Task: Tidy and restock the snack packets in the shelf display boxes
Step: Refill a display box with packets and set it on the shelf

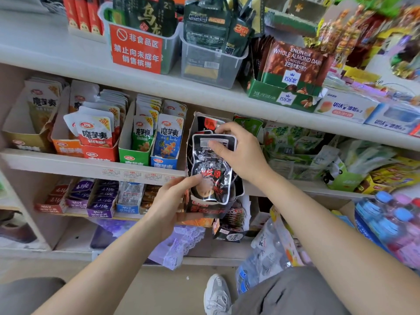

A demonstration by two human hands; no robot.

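Centre frame: black snack packet (211,169), upright in torn black display box (204,209). Top edge pinched by right hand (236,151); lower left edge gripped by left hand (172,201). Blue box (162,163) just beside, left.

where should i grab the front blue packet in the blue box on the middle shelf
Pinch the blue packet by its flat top edge, on the front and back faces, coming from the front and slightly above. It stands upright in the blue box, whose front wall hides its lower part; more packets stand close behind it.
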